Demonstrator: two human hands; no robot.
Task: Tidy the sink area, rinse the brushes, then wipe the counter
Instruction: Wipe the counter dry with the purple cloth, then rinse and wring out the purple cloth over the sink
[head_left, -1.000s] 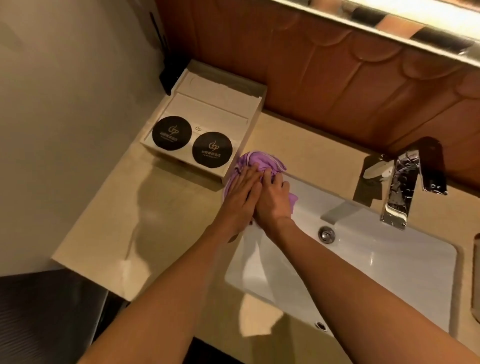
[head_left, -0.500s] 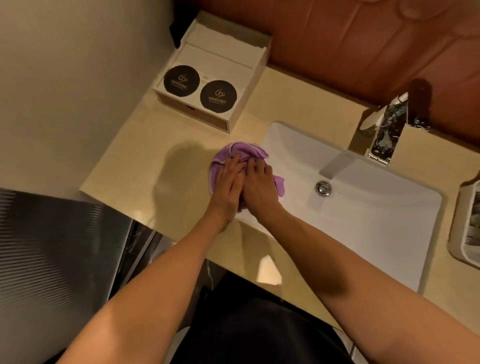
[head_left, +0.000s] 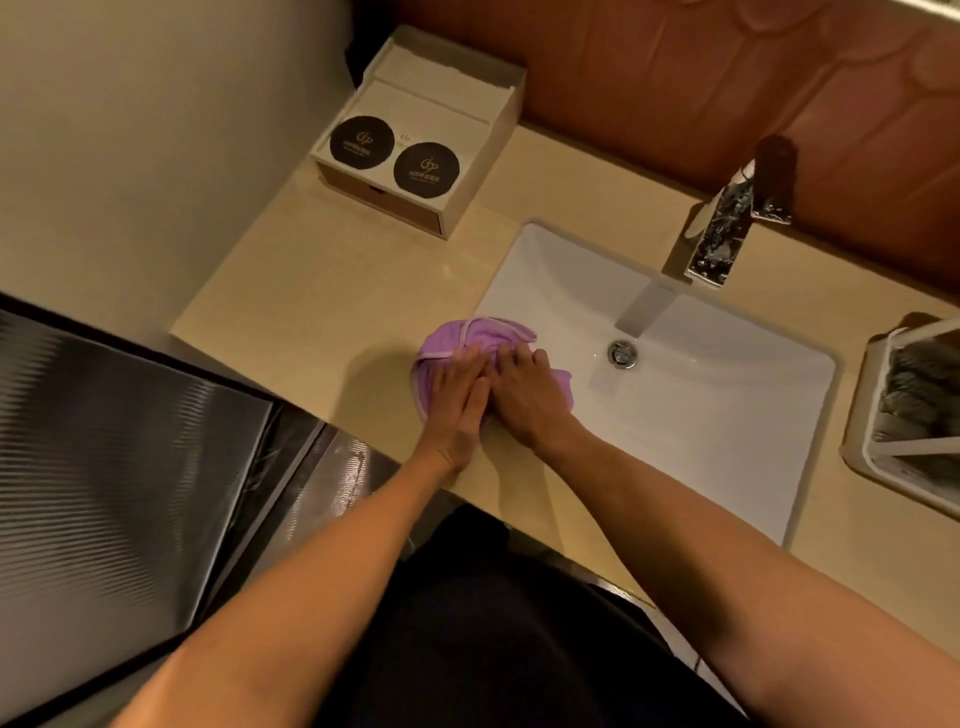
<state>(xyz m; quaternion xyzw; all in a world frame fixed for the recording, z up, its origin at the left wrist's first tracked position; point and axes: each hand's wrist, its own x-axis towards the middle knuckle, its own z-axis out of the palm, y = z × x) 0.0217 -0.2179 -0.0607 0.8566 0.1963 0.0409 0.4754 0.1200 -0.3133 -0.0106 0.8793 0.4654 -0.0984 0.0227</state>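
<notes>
Dark clothing (head_left: 493, 623): sitting right at 6 o'clock, closest to the camera, with both bare forearms reaching up and away from it.

Left hand (head_left: 457, 405): lying flat and wide, fingers straight and together, pressing down on the purple cloth (head_left: 447, 340).

Right hand (head_left: 530, 405): resting just beside the left one, at its 3 o'clock, the two touching along the thumbs. Fingers are lying spread on the cloth too, a bit bent at the tips (not gripping anything as far as I'm seeing).

Purple cloth: bunching up under both hands on the counter (head_left: 311, 301), at the sink's (head_left: 727, 426) 8 o'clock corner. Its right end is overlapping the sink rim.

Dark ribbed panel (head_left: 104, 441): running off toward 8 o'clock, below the counter edge.

Sink: white rectangular basin sitting at 3 o'clock from the hands, with the drain (head_left: 622, 353) shining near its middle.

White basket (head_left: 919, 449): sitting on the counter past the sink's right edge, at 3 o'clock, getting cut off by the frame. Something dark is lying in it, too blurry to call.

Faucet (head_left: 719, 234): chrome, standing behind the sink at 1 o'clock, spout pointing over the basin.

White box (head_left: 441, 109): sitting in the back corner at 11 o'clock, well apart from the cloth, carrying two black round discs (head_left: 362, 142) (head_left: 426, 166) side by side on top.

Brown wall (head_left: 675, 78): running along the back, from 12 to 2 o'clock.
</notes>
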